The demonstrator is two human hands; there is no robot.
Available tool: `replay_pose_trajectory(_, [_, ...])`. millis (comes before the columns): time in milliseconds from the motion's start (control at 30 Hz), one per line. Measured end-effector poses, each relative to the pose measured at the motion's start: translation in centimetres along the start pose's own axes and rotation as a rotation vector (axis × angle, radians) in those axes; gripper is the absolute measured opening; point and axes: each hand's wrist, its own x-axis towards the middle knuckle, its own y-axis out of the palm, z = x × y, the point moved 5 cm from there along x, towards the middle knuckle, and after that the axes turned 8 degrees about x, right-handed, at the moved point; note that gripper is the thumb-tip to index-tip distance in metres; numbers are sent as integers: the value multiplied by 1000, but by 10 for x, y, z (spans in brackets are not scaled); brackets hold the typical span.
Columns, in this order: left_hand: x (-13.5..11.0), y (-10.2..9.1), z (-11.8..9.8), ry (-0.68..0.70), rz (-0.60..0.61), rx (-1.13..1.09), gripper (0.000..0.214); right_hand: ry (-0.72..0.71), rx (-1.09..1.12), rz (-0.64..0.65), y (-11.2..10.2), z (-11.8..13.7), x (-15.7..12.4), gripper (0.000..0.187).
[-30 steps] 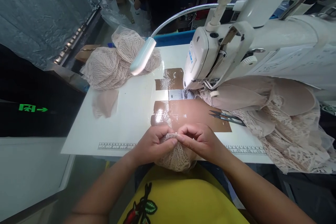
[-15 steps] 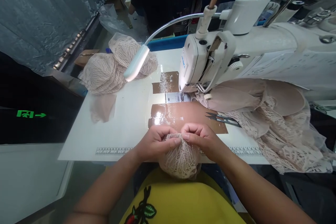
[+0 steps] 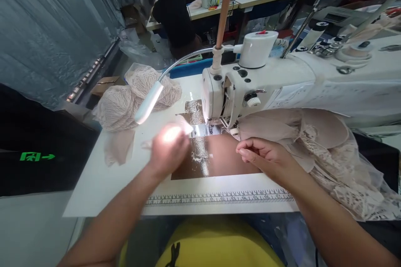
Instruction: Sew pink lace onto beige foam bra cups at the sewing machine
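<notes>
My left hand (image 3: 171,148) is closed and smeared by motion in the lamp's glare, left of the needle area. Pale fabric (image 3: 185,124) pokes out past its fingers, with a blurred bit on its left side too. My right hand (image 3: 266,156) hovers over the right end of the brown taped patch (image 3: 224,154), thumb and fingertips pinched together. Whatever is between those fingertips is too small to make out. Between and beyond both hands stands the white sewing machine (image 3: 216,91), its metal plate (image 3: 200,130) bare. Beige lace fabric (image 3: 326,154) lies heaped behind the right hand.
Rounded lace pieces (image 3: 115,106) are piled at the table's left back, near a sheer scrap (image 3: 119,146). A lit lamp (image 3: 149,102) on a bendy neck overhangs the table. A ruler strip (image 3: 219,197) runs along the front edge. Another person (image 3: 175,21) sits beyond.
Both hands were together at the front edge on a rounded lace piece. They have parted: the left moved up and left with pale fabric, the right moved rightward. The view has tilted up.
</notes>
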Motion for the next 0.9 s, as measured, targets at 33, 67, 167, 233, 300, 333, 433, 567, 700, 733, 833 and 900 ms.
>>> replay_pose_trajectory(33, [3,22,-17,99,129,129,24,-28,-79,30,4,6,5,22])
replay_pose_trajectory(67, [4,39,-32,135,183,157,24,-58,-160,59,10,12,11,20])
replay_pose_trajectory(167, [-2,72,-66,184,252,200,20,-146,-373,116,26,23,26,21])
replay_pose_trajectory(233, [-11,77,-78,222,289,235,18,-204,-482,128,37,21,32,26])
replay_pose_trajectory(300, [-17,71,-82,242,337,256,18,-240,-613,141,48,13,34,29])
replay_pose_trajectory(333, [-18,64,-81,249,365,241,18,-254,-689,147,54,7,35,28])
replay_pose_trajectory(433, [-15,42,-72,312,558,-2,26,-325,-904,138,64,-5,34,19])
replay_pose_trajectory(567, [-5,23,-55,327,895,-510,36,-436,-1024,57,66,-8,32,17])
replay_pose_trajectory(700, [12,34,-37,294,528,-426,27,-497,-1081,7,62,-6,34,24])
replay_pose_trajectory(733, [11,42,-35,309,455,-358,26,-490,-1097,6,62,-7,35,26])
replay_pose_trajectory(833, [1,67,-33,344,383,-186,29,-419,-1129,19,60,-8,40,34])
replay_pose_trajectory(900, [-2,76,-30,344,362,-95,32,-373,-1142,22,60,-8,43,35])
